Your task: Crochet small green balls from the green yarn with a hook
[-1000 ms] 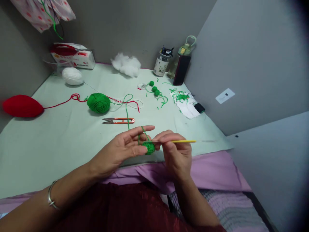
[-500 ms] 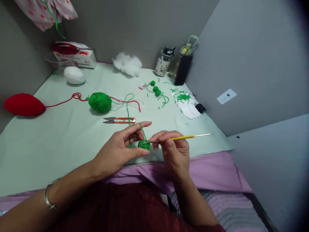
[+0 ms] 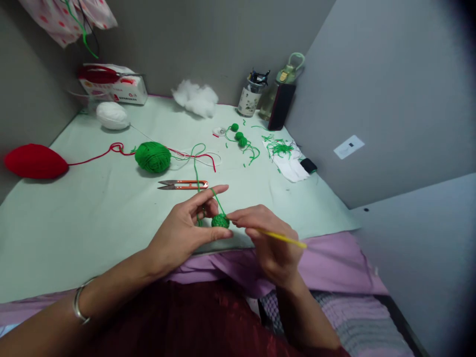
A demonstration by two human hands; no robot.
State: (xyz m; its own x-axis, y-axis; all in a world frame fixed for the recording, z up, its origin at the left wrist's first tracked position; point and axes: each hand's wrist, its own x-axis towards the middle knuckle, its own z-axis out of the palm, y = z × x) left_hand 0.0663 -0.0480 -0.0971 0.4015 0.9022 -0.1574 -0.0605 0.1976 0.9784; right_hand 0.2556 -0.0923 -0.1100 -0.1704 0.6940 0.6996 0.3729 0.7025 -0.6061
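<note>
Between the thumb and fingers of my left hand (image 3: 189, 218) is a small green crochet piece (image 3: 220, 221), rounded in shape. A strand of green yarn (image 3: 219, 202) runs from it up over my raised index finger and on toward the green yarn ball (image 3: 153, 157). My right hand (image 3: 269, 238) is closed around a yellow-handled crochet hook (image 3: 282, 238), its fingertips right at the edge of the piece. The hook's working tip is hidden by my fingers. Thread snips (image 3: 183, 185) with orange handles lie just beyond my left hand.
Red yarn (image 3: 36, 161) and white yarn (image 3: 112, 116) lie at the left. White stuffing (image 3: 196, 99), a pen holder (image 3: 250, 99), a bottle (image 3: 287, 77) and a phone (image 3: 281, 106) line the back. Small green balls (image 3: 239, 136) and yarn scraps (image 3: 279, 148) lie at right.
My right hand has turned and shifted slightly right, so the hook's yellow handle now slants down to the right. My left hand still holds the green piece in nearly the same place.
</note>
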